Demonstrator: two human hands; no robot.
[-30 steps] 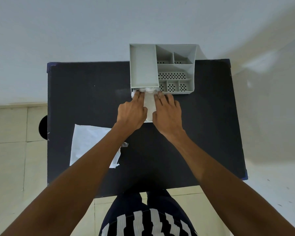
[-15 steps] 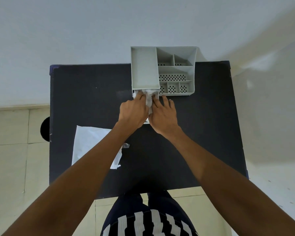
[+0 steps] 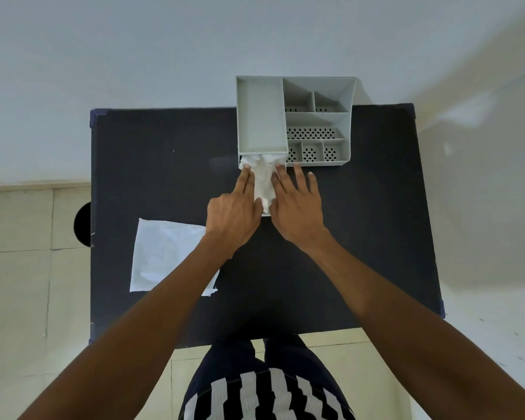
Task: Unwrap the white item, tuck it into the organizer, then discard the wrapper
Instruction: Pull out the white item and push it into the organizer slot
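Observation:
A crumpled white item (image 3: 263, 180) lies on the black table (image 3: 164, 165), its far end bunched against the near opening of the grey organizer (image 3: 261, 116), under the large left compartment. My left hand (image 3: 235, 212) presses its left side with the fingers stretched toward the organizer. On the item's right side rests my right hand (image 3: 297, 207), fingers spread and flat. A flat white wrapper (image 3: 164, 256) lies on the table at the left, partly under my left forearm.
The organizer has several small perforated compartments (image 3: 311, 133) on its right half and stands at the table's far edge against a white wall. A round black object (image 3: 84, 224) shows beside the table's left edge. Tiled floor lies left and below.
Both hands have slid back a little toward me along the white item, and its far end now bunches up at the organizer's opening.

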